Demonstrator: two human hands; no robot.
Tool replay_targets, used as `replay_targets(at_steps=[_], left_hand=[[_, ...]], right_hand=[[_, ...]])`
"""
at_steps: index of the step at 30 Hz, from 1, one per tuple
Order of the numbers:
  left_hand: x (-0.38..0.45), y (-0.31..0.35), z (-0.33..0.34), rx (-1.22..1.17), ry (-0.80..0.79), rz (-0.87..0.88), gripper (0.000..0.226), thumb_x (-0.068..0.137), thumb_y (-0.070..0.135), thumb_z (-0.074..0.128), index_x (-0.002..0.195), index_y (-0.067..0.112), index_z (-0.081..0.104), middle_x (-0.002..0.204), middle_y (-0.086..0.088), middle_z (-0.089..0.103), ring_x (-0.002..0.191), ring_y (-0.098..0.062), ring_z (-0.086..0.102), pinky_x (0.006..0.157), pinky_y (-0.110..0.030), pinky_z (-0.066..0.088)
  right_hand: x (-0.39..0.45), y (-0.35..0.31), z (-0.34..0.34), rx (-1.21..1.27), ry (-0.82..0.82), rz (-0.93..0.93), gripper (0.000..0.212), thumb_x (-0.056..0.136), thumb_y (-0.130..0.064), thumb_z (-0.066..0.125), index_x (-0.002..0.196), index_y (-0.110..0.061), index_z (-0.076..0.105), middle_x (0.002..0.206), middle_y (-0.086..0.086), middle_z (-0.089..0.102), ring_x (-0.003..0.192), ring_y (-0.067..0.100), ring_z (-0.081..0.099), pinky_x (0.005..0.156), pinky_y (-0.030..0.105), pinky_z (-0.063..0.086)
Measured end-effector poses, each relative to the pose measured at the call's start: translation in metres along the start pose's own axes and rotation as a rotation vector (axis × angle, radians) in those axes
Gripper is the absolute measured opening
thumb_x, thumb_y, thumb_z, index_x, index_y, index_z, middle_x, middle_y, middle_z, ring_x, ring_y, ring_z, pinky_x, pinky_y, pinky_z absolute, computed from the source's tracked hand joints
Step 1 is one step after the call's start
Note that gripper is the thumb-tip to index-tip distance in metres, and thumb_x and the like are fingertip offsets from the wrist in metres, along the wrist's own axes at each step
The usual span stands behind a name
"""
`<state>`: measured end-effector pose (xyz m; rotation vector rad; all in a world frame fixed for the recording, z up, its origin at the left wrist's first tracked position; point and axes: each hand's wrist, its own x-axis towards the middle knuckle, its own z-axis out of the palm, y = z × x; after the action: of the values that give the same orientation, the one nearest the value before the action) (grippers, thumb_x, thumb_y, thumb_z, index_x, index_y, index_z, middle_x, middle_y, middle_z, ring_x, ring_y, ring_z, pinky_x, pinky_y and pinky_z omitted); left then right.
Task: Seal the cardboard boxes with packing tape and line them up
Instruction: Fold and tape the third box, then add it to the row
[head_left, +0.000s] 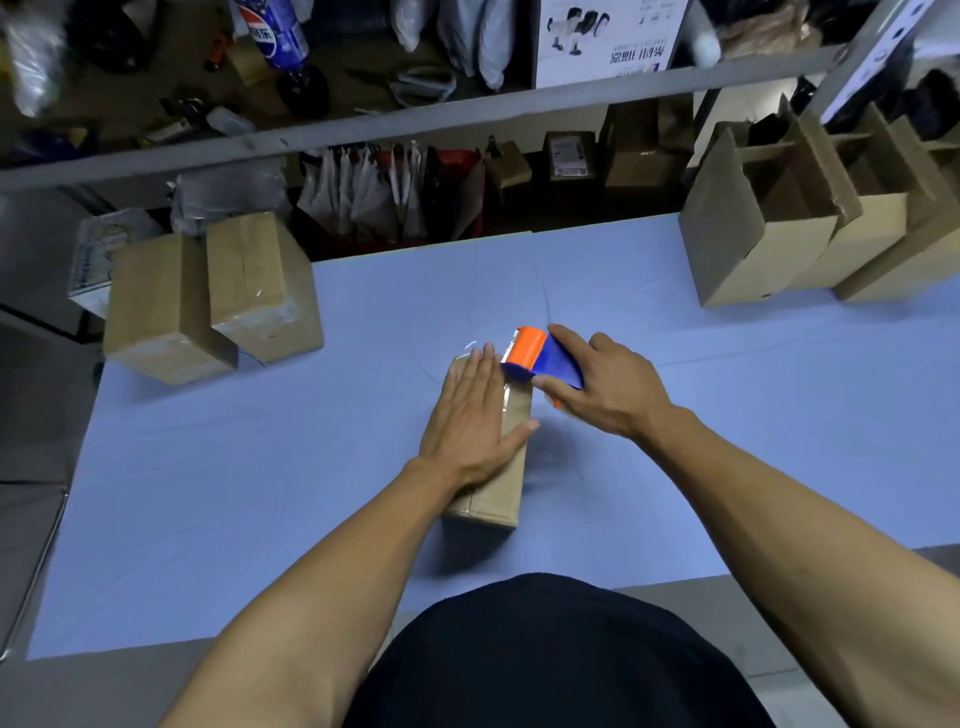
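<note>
Cloth (260, 493) in blue covers your table; open boxes (769, 228) stand far right, two taped boxes (218, 301) far left; the box (498, 467) you are sealing lies mid-table; your left hand (470, 415) presses it, fingers straight and together; your right hand (602, 387) grips the dispenser (540, 356) at the box's far end, fingers curled around it.

The table cover (260, 467) is a plain pale blue, and the cardboard box (498, 488) at its middle is plain brown with a glossy clear strip of tape (506, 400) along its top. The tape dispenser (540, 358) is two-toned — bright orange at the front, deep blue behind. The sealed boxes (208, 301) at the left and the open boxes (779, 218) at the right are the same plain brown — the person's shirt (561, 660) is black.
</note>
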<state>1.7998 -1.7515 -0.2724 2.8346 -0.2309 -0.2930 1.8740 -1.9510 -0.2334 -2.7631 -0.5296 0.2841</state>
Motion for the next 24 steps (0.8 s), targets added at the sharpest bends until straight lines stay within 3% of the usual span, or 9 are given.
replay_targets(at_steps=[4, 7, 14, 19, 24], left_hand=[[0.0, -0.003, -0.001, 0.064, -0.017, 0.03, 0.094, 0.095, 0.069, 0.031, 0.158, 0.01, -0.006, 0.165, -0.007, -0.013, 0.15, -0.015, -0.021, 0.122, -0.037, -0.012], [0.0, -0.003, -0.002, 0.081, -0.009, 0.043, 0.096, 0.093, 0.071, 0.033, 0.158, 0.011, -0.005, 0.162, -0.002, -0.019, 0.145, -0.01, -0.029, 0.12, -0.031, -0.018], [0.002, -0.002, -0.002, 0.08, -0.015, 0.014, 0.092, 0.094, 0.065, 0.038, 0.157, 0.016, -0.009, 0.159, 0.005, -0.022, 0.144, -0.006, -0.029, 0.117, -0.027, -0.02], [0.001, 0.003, -0.002, 0.077, -0.036, -0.016, 0.087, 0.09, 0.069, 0.028, 0.158, 0.027, -0.005, 0.164, 0.006, -0.018, 0.144, -0.005, -0.03, 0.119, -0.037, -0.015], [0.0, 0.012, 0.006, 0.066, -0.021, -0.126, 0.089, 0.086, 0.074, 0.019, 0.159, 0.026, -0.003, 0.166, 0.002, -0.015, 0.15, -0.015, -0.024, 0.121, -0.05, -0.006]], right_hand=[[0.0, 0.015, -0.008, 0.009, -0.013, -0.082, 0.073, 0.086, -0.071, 0.051, 0.148, -0.035, 0.034, 0.093, -0.001, 0.047, 0.085, 0.026, 0.056, 0.067, 0.032, 0.042], [-0.004, 0.025, -0.011, 0.013, -0.042, -0.111, 0.074, 0.085, -0.071, 0.053, 0.148, -0.037, 0.033, 0.093, -0.003, 0.047, 0.084, 0.023, 0.054, 0.066, 0.03, 0.04], [-0.032, 0.066, -0.007, 0.018, -0.098, -0.003, 0.073, 0.085, -0.068, 0.055, 0.149, -0.041, 0.032, 0.093, -0.004, 0.045, 0.089, 0.024, 0.056, 0.068, 0.031, 0.037], [-0.019, 0.046, -0.013, -0.128, -0.141, -0.013, 0.073, 0.085, -0.064, 0.056, 0.15, -0.041, 0.03, 0.103, 0.005, 0.052, 0.096, 0.029, 0.057, 0.076, 0.035, 0.038], [-0.003, -0.002, -0.022, -0.28, -0.117, 0.059, 0.052, 0.083, -0.046, 0.064, 0.13, -0.032, 0.049, 0.103, 0.009, 0.056, 0.09, 0.031, 0.055, 0.073, 0.035, 0.031]])
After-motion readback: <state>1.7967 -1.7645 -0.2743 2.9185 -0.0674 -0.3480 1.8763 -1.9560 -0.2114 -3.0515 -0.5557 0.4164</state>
